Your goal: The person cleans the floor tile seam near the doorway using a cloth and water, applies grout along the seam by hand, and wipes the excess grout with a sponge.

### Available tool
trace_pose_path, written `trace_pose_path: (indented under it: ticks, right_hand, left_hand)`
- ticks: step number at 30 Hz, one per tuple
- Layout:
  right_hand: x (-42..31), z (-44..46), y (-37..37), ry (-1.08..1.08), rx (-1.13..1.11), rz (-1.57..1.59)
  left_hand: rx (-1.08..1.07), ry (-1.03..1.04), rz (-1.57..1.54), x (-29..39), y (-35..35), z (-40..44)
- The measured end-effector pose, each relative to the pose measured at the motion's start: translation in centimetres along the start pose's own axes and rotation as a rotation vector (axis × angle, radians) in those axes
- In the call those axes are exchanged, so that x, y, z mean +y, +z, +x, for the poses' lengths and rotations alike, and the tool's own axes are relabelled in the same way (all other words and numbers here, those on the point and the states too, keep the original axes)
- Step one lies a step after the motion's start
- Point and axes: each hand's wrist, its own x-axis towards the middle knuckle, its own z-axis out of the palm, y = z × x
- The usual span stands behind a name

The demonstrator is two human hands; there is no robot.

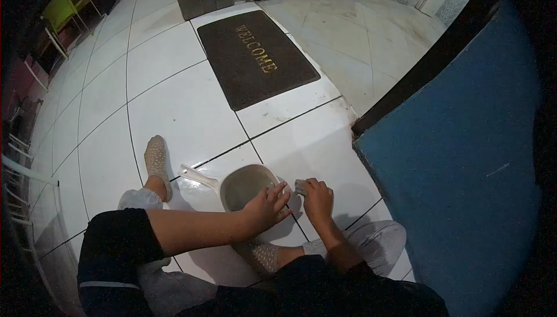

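A white water dipper (224, 179) with greyish water in it stands on the floor tiles between my legs, its handle pointing to the upper left. My left hand (268, 205) reaches across the dipper's lower right rim, fingers stretched out and apart; whether they touch the rim I cannot tell. Just to the right, my right hand (318, 200) is closed on a small grey lump (300, 187). It may be a folded cloth, but its kind is not clear. Part of the lump is hidden by the fingers.
A dark doormat (258, 58) reading WELCOME lies ahead at the doorway. A blue wall (452, 160) rises close on my right. My socked foot (155, 163) is left of the dipper. A white rack (29, 172) and a green chair (59, 9) stand far left.
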Motion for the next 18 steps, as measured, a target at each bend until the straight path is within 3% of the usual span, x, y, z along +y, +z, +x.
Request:
trace_pose_path:
  ticks: [4, 6, 7, 8, 10, 14, 18]
  right_hand:
    - [1.3, 6.0, 2.9, 0.032, 0.155, -0.045]
    - [2.1, 10.9, 2.9, 0.196, 0.104, -0.115]
    - [1.9, 12.6, 1.8, 0.137, 0.094, -0.147]
    - [2.5, 14.9, 2.3, 0.305, 0.067, 0.025]
    - [3.0, 15.8, 2.6, 0.245, 0.085, 0.003]
    - [2.6, 10.7, 2.1, 0.208, 0.108, -0.085]
    - [1.8, 0.5, -1.6, 0.197, -0.073, -0.050]
  left_hand:
    - [-0.010, -0.014, 0.001, -0.3, 0.0, -0.4]
    - [0.011, -0.022, 0.017, -0.2, -0.1, -0.1]
    - [0.005, -0.019, 0.001, -0.1, -0.1, -0.2]
    - [0.008, -0.019, -0.010, -0.1, -0.2, -0.1]
    - [-0.005, -0.007, 0.003, -0.4, -0.5, -0.2]
    - [0.047, -0.014, 0.052, -0.2, 0.5, 0.3]
    - [0.087, -0.023, 0.029, -0.2, 0.8, 0.1]
